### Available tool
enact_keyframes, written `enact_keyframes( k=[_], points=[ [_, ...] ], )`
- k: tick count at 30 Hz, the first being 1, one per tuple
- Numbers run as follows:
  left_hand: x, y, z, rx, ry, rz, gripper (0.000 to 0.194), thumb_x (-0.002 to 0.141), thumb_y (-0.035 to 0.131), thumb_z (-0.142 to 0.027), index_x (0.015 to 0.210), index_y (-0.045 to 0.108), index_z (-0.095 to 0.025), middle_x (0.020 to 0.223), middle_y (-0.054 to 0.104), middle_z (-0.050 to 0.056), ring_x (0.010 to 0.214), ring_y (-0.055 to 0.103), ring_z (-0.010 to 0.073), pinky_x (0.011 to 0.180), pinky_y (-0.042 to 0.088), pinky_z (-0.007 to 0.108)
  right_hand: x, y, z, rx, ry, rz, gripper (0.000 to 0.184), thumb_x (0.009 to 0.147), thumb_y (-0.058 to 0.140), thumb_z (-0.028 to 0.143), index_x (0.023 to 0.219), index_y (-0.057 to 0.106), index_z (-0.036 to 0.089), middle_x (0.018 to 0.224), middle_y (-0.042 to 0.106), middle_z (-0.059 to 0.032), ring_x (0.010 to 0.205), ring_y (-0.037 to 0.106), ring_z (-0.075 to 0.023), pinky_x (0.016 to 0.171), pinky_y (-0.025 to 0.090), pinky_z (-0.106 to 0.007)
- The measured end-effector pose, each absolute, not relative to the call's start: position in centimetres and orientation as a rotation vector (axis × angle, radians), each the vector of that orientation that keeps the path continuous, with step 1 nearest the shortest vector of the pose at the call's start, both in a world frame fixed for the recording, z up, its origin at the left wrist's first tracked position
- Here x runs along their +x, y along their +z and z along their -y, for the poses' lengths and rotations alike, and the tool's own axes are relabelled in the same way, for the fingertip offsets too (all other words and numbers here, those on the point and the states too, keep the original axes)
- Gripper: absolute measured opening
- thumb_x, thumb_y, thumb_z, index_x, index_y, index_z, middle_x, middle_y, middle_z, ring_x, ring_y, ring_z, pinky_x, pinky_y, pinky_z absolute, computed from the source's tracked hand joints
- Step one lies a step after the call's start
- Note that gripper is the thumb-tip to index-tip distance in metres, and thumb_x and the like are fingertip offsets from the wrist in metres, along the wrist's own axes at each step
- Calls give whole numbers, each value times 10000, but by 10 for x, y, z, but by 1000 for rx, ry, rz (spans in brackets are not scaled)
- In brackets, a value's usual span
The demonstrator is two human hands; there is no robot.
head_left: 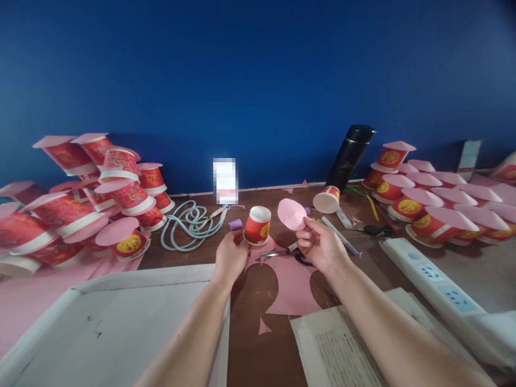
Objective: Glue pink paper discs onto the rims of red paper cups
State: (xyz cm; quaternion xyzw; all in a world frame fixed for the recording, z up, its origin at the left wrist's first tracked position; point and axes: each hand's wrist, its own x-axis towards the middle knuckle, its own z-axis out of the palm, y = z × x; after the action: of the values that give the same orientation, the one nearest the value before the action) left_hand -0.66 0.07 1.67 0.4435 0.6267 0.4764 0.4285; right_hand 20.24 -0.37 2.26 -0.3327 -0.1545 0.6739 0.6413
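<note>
A red paper cup (257, 226) with a yellow emblem stands upside down on the table, its white base up. My left hand (231, 255) is at the cup's lower left side, fingers bent against it, partly hidden. My right hand (322, 246) pinches the edge of a pink paper disc (291, 214), held up just right of the cup. Below the hands lie scissors (279, 252) and a pink paper offcut (296, 287) with curved cut-outs. A small purple roll (235, 224) sits left of the cup. Another paper cup (327, 199) lies tipped over behind the right hand.
Pink-topped red cups are piled at left (127, 196) and grouped at right (411, 204). A coiled cable (189, 228), lit phone (224, 180) and black flask (350, 156) stand behind. In front are a white box lid (133, 322), power strip (433, 279) and printed paper (342, 344).
</note>
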Motion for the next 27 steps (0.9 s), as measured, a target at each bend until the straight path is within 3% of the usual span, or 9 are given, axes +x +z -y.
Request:
enact_keyframes(
  k=[7,14,17,22,27],
  points=[
    [-12,11,9,1418,1286,-1660,188,651,661,-116,805,707,-214,845,622,62,770,564,213,780,407,299,201,22,5,-776,1544,356,254,662,765,195,734,522,199,640,504,76,462,403,-29,369,292,-145],
    [4,24,35,1894,1509,-1478,166,829,567,-210,968,653,-230,898,608,73,891,563,212,845,433,296,193,26,13,-800,1591,558,271,679,789,292,752,552,183,603,484,70,497,414,-30,411,289,-128],
    [8,29,42,1766,1460,-1407,193,858,562,-282,1032,625,-226,907,635,68,823,583,185,779,452,273,188,29,19,-832,1623,662,289,682,790,345,742,555,188,563,486,64,487,404,-40,420,273,-140],
    [6,32,42,1358,1396,-1248,292,830,608,-400,1043,630,-202,966,672,63,877,609,177,788,457,251,185,30,24,-829,1654,760,289,683,788,375,759,574,195,577,524,56,498,424,-51,446,280,-158],
    [5,26,37,1060,1356,-1095,262,775,662,-433,820,617,-179,702,606,-6,618,527,96,608,419,203,185,26,24,-873,1643,829,261,717,757,396,777,587,207,598,518,53,510,425,-57,464,276,-171]
  ],
)
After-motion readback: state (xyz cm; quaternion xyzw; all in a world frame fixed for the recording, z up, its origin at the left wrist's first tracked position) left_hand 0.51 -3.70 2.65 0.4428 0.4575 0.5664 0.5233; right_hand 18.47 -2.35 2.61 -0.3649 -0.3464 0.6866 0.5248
